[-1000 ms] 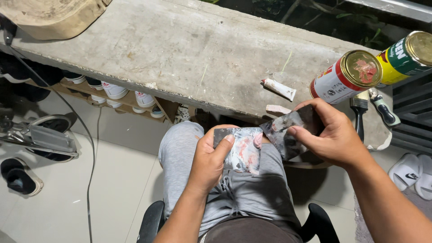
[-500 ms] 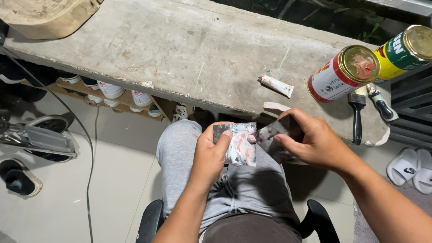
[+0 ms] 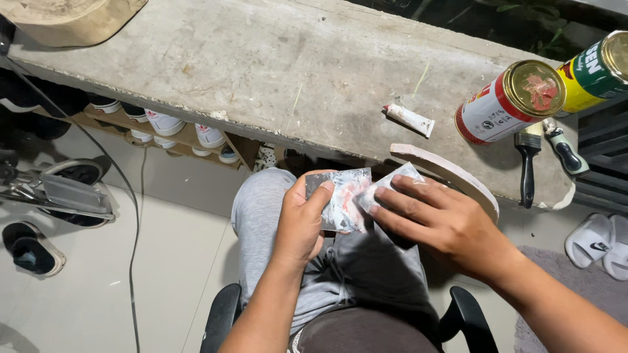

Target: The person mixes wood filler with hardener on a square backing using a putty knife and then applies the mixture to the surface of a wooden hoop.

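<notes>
Wiping judged mid-way: small flat piece (image 3: 340, 199), smeared white and red, is held over the lap in the left hand (image 3: 302, 219), grip closed round its left edge, while a pale rag (image 3: 386, 186) is pressed on it under the flat, open-fingered right hand (image 3: 435, 219). Smears remain; the piece's right part is hidden, its kind cannot be told, and tube (image 3: 409, 119), cans (image 3: 513, 101) and brush (image 3: 526, 163) lie unused on the far tabletop (image 3: 261, 72).

Rough matt concrete bench (image 3: 275, 72), glossy metal tins (image 3: 510, 101), crinkled paint-smeared plastic sheet (image 3: 343, 199), grey cloth trousers (image 3: 366, 274)

Home porch: shoe rack (image 3: 176, 134), paint cans (image 3: 510, 101)
</notes>
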